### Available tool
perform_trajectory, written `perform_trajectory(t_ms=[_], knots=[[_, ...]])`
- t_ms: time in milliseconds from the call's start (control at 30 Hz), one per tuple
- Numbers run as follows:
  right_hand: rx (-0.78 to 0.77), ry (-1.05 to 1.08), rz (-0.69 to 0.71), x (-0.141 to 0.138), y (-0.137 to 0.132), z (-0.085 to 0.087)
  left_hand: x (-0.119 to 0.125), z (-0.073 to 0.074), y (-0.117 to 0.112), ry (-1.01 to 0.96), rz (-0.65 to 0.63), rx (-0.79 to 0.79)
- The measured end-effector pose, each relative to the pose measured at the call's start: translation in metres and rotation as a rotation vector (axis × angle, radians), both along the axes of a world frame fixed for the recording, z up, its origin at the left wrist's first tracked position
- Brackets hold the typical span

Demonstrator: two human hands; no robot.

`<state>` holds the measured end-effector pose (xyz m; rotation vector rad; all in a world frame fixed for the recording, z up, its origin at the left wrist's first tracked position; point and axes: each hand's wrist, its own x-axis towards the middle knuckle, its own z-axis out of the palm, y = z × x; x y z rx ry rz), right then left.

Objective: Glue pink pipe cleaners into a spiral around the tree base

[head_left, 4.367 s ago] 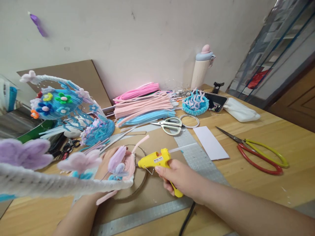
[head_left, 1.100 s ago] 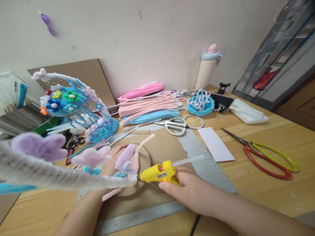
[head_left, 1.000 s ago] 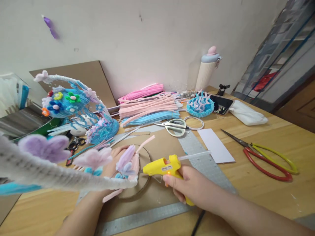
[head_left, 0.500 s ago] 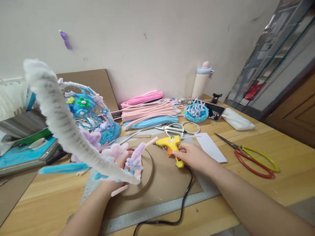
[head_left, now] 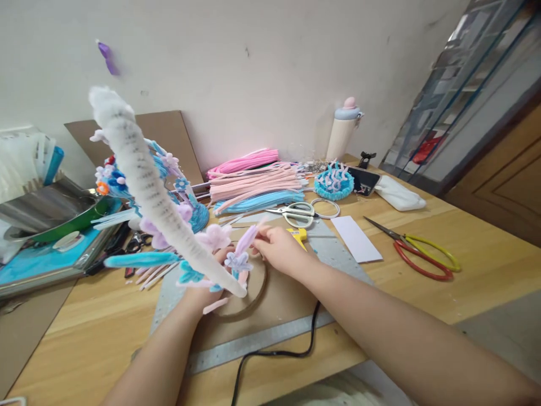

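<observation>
A white fuzzy arch of wound pipe cleaner [head_left: 146,180], decorated with lilac and blue pipe-cleaner flowers, leans up to the left. My left hand [head_left: 207,293] holds its lower end from behind, the fingers mostly hidden by flowers. My right hand [head_left: 276,245] is closed, its fingertips pinching the end of a pink pipe cleaner beside the lilac petal [head_left: 245,239]. Under the arch a cardboard ring [head_left: 262,293] lies on brown cardboard [head_left: 291,293]. Partly hidden behind my right hand, the yellow glue gun [head_left: 298,235] lies on the work surface.
Bundles of pink and blue pipe cleaners [head_left: 257,183] lie at the back. White-handled scissors [head_left: 298,213], red-and-yellow scissors [head_left: 422,259] and a white card [head_left: 357,239] lie nearby. A black cord [head_left: 279,353] crosses the front. A decorated pipe-cleaner piece [head_left: 198,217] stands behind the arch.
My right hand has let go of the glue gun and moved left to the pink pipe cleaner. The arch appears further right and more upright as the view has shifted.
</observation>
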<state>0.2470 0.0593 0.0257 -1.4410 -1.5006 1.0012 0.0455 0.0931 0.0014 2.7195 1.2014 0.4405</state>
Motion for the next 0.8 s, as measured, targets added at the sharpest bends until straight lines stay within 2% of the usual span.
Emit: perform_trajectory(t_ms=[333, 533, 800], knots=[[0.044, 0.016, 0.005, -0.007, -0.006, -0.004, 0.003, -0.002, 0.009, 0.010, 0.002, 0.060], [0.009, -0.006, -0.067, -0.012, 0.000, -0.010, 0.002, -0.003, 0.013, 0.045, 0.010, 0.071], [0.051, -0.006, -0.045, -0.002, -0.011, -0.010, 0.002, 0.001, 0.013, 0.049, -0.020, 0.072]])
